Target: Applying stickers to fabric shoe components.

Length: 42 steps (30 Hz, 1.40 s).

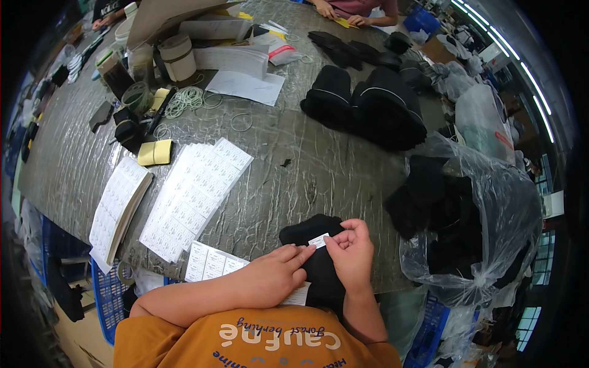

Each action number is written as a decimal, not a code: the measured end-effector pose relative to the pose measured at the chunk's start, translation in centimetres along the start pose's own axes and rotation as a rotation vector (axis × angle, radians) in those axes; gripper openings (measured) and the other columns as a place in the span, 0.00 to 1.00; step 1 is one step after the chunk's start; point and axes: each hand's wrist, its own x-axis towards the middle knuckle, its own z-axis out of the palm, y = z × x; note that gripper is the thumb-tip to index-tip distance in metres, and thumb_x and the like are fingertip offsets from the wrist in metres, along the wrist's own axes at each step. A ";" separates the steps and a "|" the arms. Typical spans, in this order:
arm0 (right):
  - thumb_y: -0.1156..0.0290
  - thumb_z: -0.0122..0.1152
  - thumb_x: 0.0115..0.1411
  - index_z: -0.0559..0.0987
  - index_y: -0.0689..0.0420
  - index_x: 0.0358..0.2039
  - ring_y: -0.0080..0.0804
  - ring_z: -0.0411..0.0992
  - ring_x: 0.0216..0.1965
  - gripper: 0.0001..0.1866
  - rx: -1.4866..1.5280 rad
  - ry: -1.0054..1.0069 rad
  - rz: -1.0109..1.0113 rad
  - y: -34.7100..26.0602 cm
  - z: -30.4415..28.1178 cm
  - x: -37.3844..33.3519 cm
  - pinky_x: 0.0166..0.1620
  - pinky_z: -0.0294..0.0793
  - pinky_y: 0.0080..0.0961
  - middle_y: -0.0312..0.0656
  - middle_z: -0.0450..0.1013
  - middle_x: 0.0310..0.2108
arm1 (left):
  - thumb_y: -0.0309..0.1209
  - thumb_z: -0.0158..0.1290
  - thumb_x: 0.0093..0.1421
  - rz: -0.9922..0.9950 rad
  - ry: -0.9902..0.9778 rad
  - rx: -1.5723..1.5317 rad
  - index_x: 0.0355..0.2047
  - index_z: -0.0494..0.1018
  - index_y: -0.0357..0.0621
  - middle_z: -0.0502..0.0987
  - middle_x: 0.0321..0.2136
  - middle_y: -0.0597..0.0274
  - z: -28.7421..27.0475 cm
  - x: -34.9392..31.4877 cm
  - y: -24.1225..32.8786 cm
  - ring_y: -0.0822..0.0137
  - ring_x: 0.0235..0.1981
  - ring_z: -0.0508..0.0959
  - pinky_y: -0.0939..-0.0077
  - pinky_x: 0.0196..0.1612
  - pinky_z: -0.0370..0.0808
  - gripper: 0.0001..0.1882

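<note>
A small white sticker label [318, 240] lies over a black folded fabric piece [323, 270] at the table's near edge. The label's right end is pinched between thumb and finger of my right hand [351, 253], whose other fingers are curled. From the left, my left hand [277, 271] reaches across with its fingers stretched out, a fingertip touching the label's left end. Partly under my left forearm is a sheet of white labels [211, 262]. The fabric's lower end runs down toward my orange shirt, between my arms.
Fanned label sheets [195, 196] and a thick label stack [119, 208] lie left. Beyond them are a yellow pad [154, 153], rubber bands [184, 102] and jars. Banded black bundles [386, 101] stand far right; a clear bag [491, 208] of black pieces is nearer. Two people sit opposite.
</note>
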 end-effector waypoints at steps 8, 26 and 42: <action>0.82 0.66 0.49 0.72 0.63 0.41 0.27 0.68 0.23 0.18 -0.372 0.109 -0.199 0.0 0.1 0.5 0.30 0.71 0.22 0.42 0.70 0.30 | 0.31 0.48 0.59 0.007 0.011 0.082 0.31 0.72 0.30 0.60 0.60 0.31 0.7 0.0 -0.1 0.42 0.55 0.65 0.58 0.59 0.63 0.13; 0.86 0.60 0.53 0.73 0.65 0.30 0.14 0.65 0.24 0.06 -0.208 0.098 -0.207 1.7 -0.1 1.4 0.28 0.67 0.13 0.35 0.67 0.29 | 0.32 0.48 0.53 0.022 0.097 0.366 0.29 0.74 0.38 0.67 0.56 0.37 1.7 3.5 -0.3 0.61 0.41 0.72 0.71 0.45 0.66 0.10; 0.78 0.57 0.59 0.70 0.60 0.37 0.20 0.66 0.25 0.07 -0.068 0.109 0.023 5.9 -10.2 6.7 0.31 0.65 0.19 0.35 0.70 0.23 | 0.33 0.56 0.57 -0.301 0.360 -0.318 0.27 0.77 0.38 0.76 0.22 0.49 -2.5 0.6 -0.5 0.48 0.24 0.76 0.61 0.28 0.73 0.09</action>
